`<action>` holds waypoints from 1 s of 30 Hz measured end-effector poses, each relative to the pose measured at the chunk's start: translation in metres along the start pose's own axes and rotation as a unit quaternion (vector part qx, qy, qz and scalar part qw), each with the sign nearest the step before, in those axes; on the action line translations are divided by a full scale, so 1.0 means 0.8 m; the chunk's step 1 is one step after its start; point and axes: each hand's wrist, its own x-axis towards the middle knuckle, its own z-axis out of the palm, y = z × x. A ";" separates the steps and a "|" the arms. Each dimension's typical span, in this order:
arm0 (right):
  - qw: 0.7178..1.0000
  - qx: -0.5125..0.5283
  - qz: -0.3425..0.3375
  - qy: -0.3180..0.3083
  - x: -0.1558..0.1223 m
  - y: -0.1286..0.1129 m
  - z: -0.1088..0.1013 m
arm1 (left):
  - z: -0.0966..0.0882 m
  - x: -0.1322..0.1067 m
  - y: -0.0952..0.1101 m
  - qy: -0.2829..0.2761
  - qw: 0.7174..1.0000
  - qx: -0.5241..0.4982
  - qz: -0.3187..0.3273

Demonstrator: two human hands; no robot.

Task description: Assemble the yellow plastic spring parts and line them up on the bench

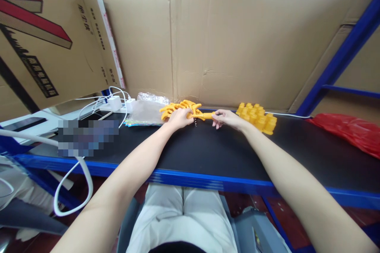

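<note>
A long, narrow yellow plastic piece (pixel 206 115) spans the gap between my two hands, above the black tabletop. My left hand (pixel 180 118) is closed round its left end, beside a pile of curved yellow plastic pieces (pixel 180 105). Just below those fingers a thin spiral (pixel 195 123), like a corkscrew worm, hangs down; what it is joined to is hidden. The right end of the long piece is pinched between the thumb and fingers of my right hand (pixel 225 119). Right of that hand stands a cluster of upright yellow plastic pieces (pixel 257 118).
Clear plastic bags (pixel 148 110) lie left of the pile. White chargers (pixel 115 103) and cables sit further left, by a pixelated patch. A red plastic bag (pixel 347 130) rests at the right. Cardboard (pixel 237 43) walls the back; a blue rail (pixel 190 179) edges the front.
</note>
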 end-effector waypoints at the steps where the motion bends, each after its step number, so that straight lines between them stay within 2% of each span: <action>1: 1.000 -0.006 -0.003 0.002 0.000 -0.001 0.000 | 0.000 0.000 0.000 0.000 1.000 -0.001 0.001; 10: 0.999 -0.029 -0.031 0.023 0.005 -0.001 0.005 | -0.002 -0.002 0.003 -0.005 1.000 -0.005 -0.015; 16: 0.998 -0.054 -0.021 0.031 0.010 0.004 0.008 | -0.001 -0.001 -0.001 -0.014 1.000 -0.017 -0.016; 18: 0.996 -0.073 -0.036 0.038 0.013 0.008 0.010 | -0.001 0.000 -0.003 -0.020 0.999 -0.031 -0.017; 20: 0.988 -0.111 -0.078 0.071 0.015 0.010 0.013 | 0.000 0.002 -0.004 -0.022 0.998 -0.051 -0.020; 22: 0.965 -0.185 -0.136 0.123 0.014 0.009 0.018 | 0.001 0.004 -0.004 -0.023 0.997 -0.075 -0.021; 24: 0.927 -0.282 -0.173 0.178 0.012 0.005 0.024 | 0.003 0.006 -0.001 -0.025 0.995 -0.094 -0.018; 27: 0.871 -0.390 -0.164 0.249 0.009 0.000 0.031 | 0.003 0.006 0.004 -0.019 0.995 -0.101 -0.010; 30: 0.847 -0.433 -0.134 0.278 0.007 -0.004 0.035 | 0.002 0.003 0.011 -0.013 0.996 -0.087 -0.010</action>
